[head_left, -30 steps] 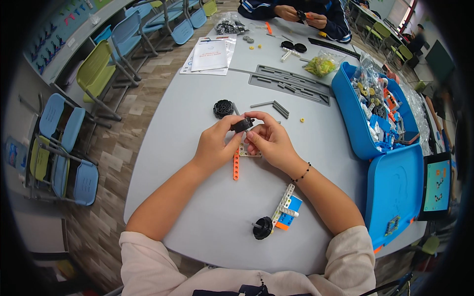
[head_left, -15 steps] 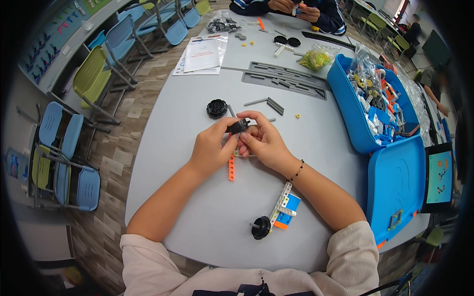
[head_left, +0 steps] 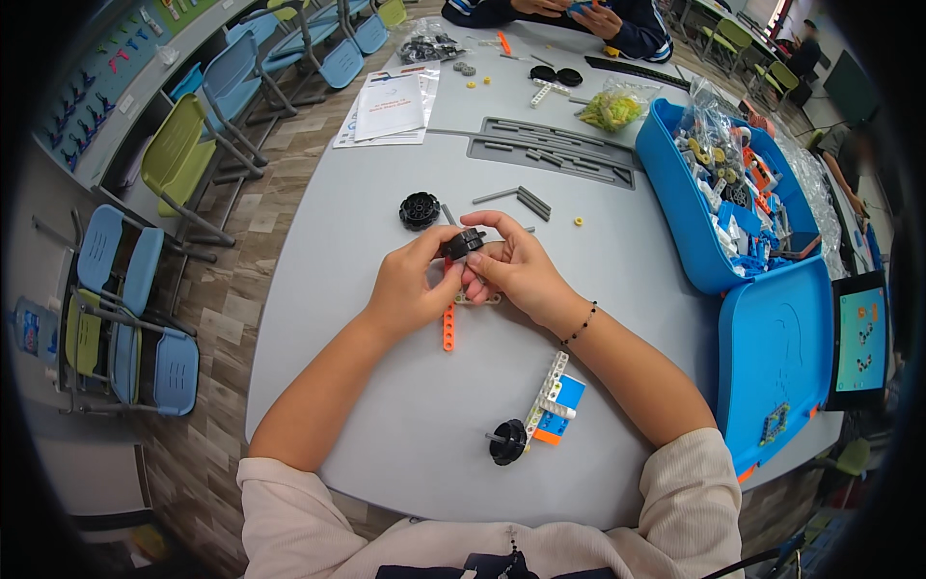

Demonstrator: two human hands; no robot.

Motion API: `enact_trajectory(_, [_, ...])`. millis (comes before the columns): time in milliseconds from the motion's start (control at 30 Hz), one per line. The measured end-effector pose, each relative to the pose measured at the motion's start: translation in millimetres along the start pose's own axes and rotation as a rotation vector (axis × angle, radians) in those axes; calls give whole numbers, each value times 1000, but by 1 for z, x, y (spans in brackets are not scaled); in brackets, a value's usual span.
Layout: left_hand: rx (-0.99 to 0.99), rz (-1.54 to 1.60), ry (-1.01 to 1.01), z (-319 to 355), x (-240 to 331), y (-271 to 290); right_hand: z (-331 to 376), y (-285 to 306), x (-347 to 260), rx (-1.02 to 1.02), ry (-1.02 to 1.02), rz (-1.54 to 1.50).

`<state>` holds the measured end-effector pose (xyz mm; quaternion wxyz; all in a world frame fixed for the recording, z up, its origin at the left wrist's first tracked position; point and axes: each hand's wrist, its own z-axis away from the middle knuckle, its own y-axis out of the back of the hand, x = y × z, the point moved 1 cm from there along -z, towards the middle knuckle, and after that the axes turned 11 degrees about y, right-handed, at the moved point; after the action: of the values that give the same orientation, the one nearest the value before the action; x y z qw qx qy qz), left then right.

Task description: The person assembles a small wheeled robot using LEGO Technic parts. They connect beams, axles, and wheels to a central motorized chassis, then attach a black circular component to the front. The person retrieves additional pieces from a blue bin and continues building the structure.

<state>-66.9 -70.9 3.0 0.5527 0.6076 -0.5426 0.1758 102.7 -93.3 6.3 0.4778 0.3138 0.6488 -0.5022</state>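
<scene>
Between my two hands, over the middle of the table, is a small black toothed wheel (head_left: 467, 242). My left hand (head_left: 409, 288) grips it from the left, thumb and fingers closed. My right hand (head_left: 524, 274) is closed at its right side, index finger arched over to it; part of the grip is hidden. An orange beam with holes (head_left: 449, 329) and a pale beam (head_left: 479, 299) show just under my fingers. Nearer me lies a built part with a white beam (head_left: 547, 388), a blue panel (head_left: 569, 394) and a black wheel (head_left: 506, 442) on a grey axle.
Another black wheel (head_left: 420, 210) and grey axles (head_left: 533, 204) lie beyond my hands. At right stand a blue bin of parts (head_left: 680, 246), its lid (head_left: 772, 357) and a screen (head_left: 858, 338). Papers (head_left: 389, 108) lie far left. A co-worker's hands (head_left: 596, 19) are across the table.
The black toothed wheel has turned slightly between my fingers, and my hands stay in nearly the same place. The co-worker's hands have shifted, with something blue now showing in them.
</scene>
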Motion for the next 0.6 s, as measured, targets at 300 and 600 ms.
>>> enact_trajectory(300, [-13,-134,-111,0,5,4,-1,-1,-1,6,10,-7])
enact_trajectory(600, [98,-264,-93,4,3,0,-5,0,1,-23,0,-36])
